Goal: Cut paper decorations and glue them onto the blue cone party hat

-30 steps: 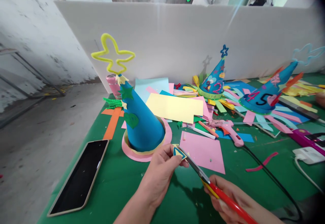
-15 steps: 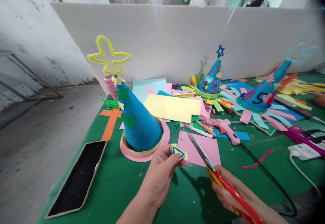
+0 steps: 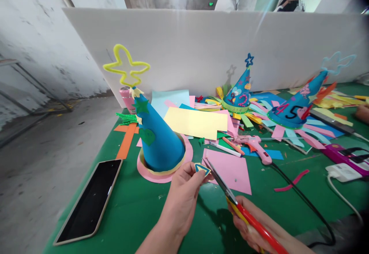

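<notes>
Left hand (image 3: pixel 184 194): closed in a pinch, thumb and fingers grasping 1 small cream-and-blue triangular piece (image 3: pixel 202 169) of paper-like sheet.
Triangular piece: at the left fingertips, raised above the table, just beside the scissor blades; contact with the blades, cannot tell.
Right hand (image 3: pixel 245 221): wrapped around the handles of metal scissors (image 3: pixel 226 190) with red-and-yellow grips.
Scissors: pointing away and leftward, 2 tips slightly parted, partly in front of a flat pink rectangular sheet (image 3: pixel 235 173).
Near hat: tall blue cone hat (image 3: pixel 164 142) with pink brim, upright just beyond the left hand; green paper star (image 3: pixel 141 106) and green paper heart (image 3: pixel 147 136) on its side, yellow fuzzy star outline (image 3: pixel 133 62) on top.
Far hats: 2; small blue cone hat (image 3: pixel 240 92) with green band, and blue cone hat (image 3: pixel 304 102) bearing a black "5".
Table: green-covered surface (image 3: pixel 132 215); black-screened phone (image 3: pixel 89 204) at left, pale yellow sheet (image 3: pixel 196 122) behind the near hat's right side, pink glue gun (image 3: pixel 261 150) beyond the pink sheet, purple power strip (image 3: pixel 344 156) at right.
Backdrop: upright white panel (image 3: pixel 184 46); 2 people beyond, partly visible above its edge.
Right margin: another person's hand (image 3: pixel 362 113), cut off by the frame; grasp, cannot tell.
</notes>
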